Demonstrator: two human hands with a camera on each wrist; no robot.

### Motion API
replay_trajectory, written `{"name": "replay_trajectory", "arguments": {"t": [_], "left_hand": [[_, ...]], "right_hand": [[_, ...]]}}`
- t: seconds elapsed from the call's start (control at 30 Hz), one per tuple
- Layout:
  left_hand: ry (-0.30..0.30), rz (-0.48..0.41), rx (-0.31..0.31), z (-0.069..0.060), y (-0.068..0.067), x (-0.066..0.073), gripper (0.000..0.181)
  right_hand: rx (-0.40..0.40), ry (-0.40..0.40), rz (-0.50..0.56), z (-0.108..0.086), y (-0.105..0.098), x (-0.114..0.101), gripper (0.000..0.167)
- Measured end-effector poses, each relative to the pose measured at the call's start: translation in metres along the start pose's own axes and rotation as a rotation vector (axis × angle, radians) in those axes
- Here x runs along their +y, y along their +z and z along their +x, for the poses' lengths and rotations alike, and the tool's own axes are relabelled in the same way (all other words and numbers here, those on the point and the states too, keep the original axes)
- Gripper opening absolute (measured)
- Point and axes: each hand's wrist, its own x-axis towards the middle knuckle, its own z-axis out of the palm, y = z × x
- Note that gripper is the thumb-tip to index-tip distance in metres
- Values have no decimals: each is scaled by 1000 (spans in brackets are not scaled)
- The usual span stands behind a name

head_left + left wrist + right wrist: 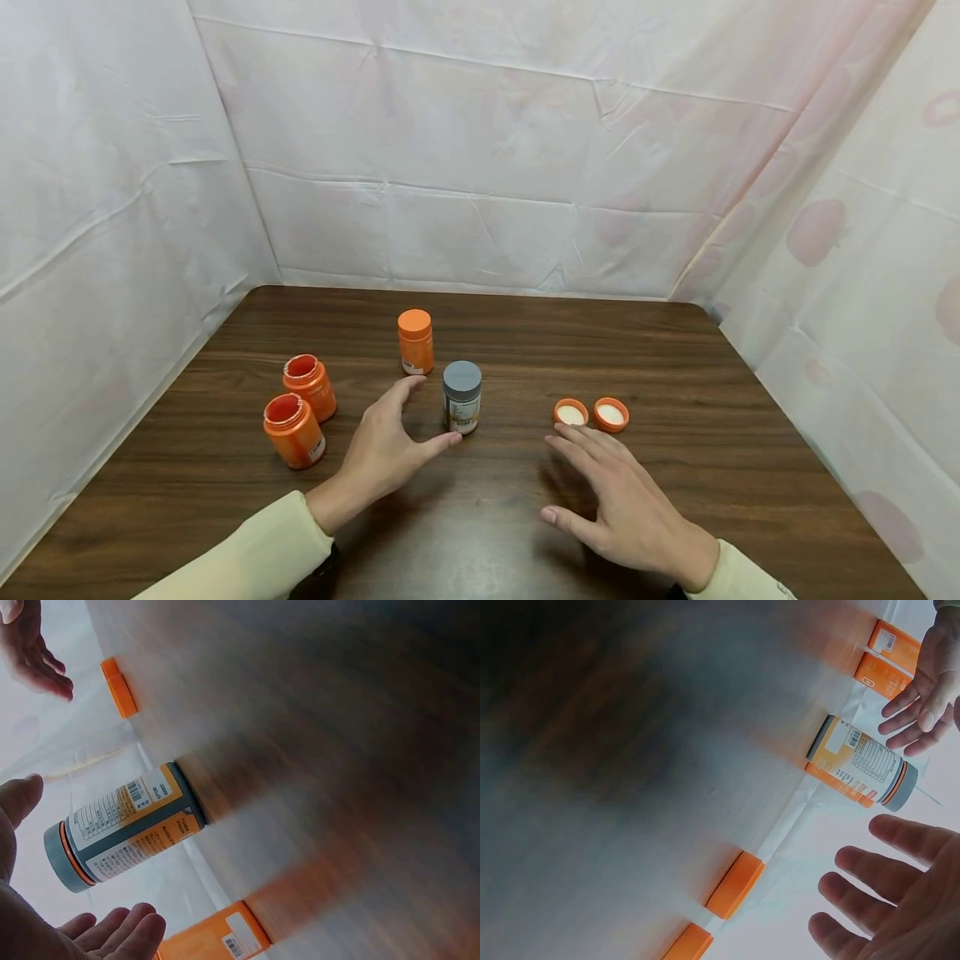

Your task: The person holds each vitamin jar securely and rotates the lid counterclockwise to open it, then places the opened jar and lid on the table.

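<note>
a jar (462,410) with a gray lid (462,379) and a printed white and orange label (127,802) is stood upright, closed, near the middle of the table (495,517). to its right, two orange caps (611,414), white inside, are laid side by side, slightly apart, hollow side up.

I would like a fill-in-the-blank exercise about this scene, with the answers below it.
1. The left hand has its thumb near a jar whose lid is coloured ____.
2. Loose caps near the right hand number ____.
3. The two uncapped jars are coloured ____.

Missing words: grey; two; orange.
</note>
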Motion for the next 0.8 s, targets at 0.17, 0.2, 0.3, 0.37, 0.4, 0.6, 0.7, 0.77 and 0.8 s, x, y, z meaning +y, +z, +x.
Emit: {"name": "replay_trajectory", "arguments": {"t": [0.17, 0.2, 0.3, 0.37, 0.4, 0.6, 0.7, 0.77, 0.8], "left_hand": [[-11, -21, -7, 3, 6, 1, 90], [-14, -24, -9, 3, 7, 1, 90], [-21, -32, -9, 5, 11, 1, 89], [-25, -38, -9, 6, 12, 1, 89], [-28, -41, -9, 7, 13, 1, 88], [-63, -63, -18, 12, 18, -1, 87], [-68, -78, -24, 14, 21, -1, 87], [-73, -94, -29, 15, 23, -1, 87], [-78, -103, -32, 16, 24, 0, 86]], "right_hand": [[-12, -2, -14, 0, 1, 0, 77], [-12, -4, -18, 0, 1, -1, 77], [-13, -12, -27, -1, 1, -1, 78], [-12, -18, -34, -1, 2, -2, 79], [-12, -22, -38, -1, 2, -2, 79], [-19, -25, -48, -1, 3, -3, 80], [-21, -23, -48, 0, 3, -3, 80], [-22, -21, -46, 0, 3, -4, 80], [-22, -20, -44, 0, 3, -4, 80]]}}
